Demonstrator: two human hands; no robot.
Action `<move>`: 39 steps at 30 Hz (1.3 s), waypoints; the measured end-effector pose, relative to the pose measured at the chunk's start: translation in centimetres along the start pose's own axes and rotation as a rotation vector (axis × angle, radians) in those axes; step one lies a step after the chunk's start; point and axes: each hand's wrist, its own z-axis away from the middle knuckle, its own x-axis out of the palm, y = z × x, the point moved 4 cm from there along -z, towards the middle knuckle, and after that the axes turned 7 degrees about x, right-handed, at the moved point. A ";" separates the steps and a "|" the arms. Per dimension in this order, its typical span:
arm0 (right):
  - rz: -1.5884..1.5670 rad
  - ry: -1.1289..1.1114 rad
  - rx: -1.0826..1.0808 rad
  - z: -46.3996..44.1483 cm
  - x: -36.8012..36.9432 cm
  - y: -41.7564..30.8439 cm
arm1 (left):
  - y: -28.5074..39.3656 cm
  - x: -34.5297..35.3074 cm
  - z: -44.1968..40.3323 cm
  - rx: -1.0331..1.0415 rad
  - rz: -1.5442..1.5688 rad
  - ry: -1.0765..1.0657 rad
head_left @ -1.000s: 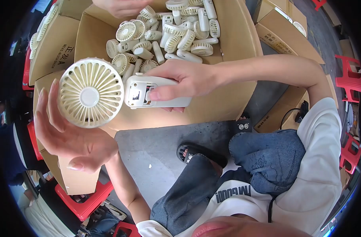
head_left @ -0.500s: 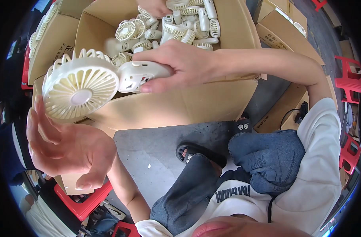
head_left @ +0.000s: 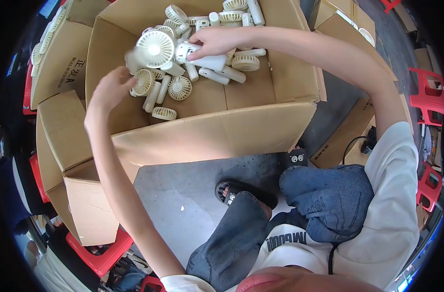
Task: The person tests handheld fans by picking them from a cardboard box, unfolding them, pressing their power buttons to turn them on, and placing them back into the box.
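A white handheld fan (head_left: 155, 47) is in my right hand (head_left: 213, 41), whose fingers wrap round its handle. The fan's round grille faces up at me, over a pile of similar white fans (head_left: 179, 88) in a large cardboard box (head_left: 222, 129). My left hand (head_left: 110, 88) reaches over the box's left side, its fingers loosely bent and apart beside a small fan (head_left: 143, 82). Whether the fingertips touch that fan I cannot tell. Just above them is a blurred pale shape (head_left: 136, 59) that I cannot make out.
An open carton (head_left: 69, 131) stands at the left, beside a red stool (head_left: 98, 253). Another carton (head_left: 351, 41) with white fans is at the upper right. Red stools (head_left: 428, 92) line the right side. A black cable (head_left: 351, 148) lies near flattened cardboard.
My right hand has carried the fan away from me, down over the pile. My left hand has moved up to the box from below the fan. The other hand at the top is gone from view.
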 end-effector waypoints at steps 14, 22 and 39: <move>0.187 -0.133 0.259 -6.3 -0.8 7.3 | -5.2 11.3 -8.1 0.118 -0.381 -0.313; 0.238 -0.166 0.342 -9.5 -1.2 9.6 | -6.5 13.0 -8.7 0.078 -0.403 -0.315; 0.406 0.052 0.174 -5.0 0.9 7.0 | -5.9 13.5 -8.6 0.281 -0.608 -0.221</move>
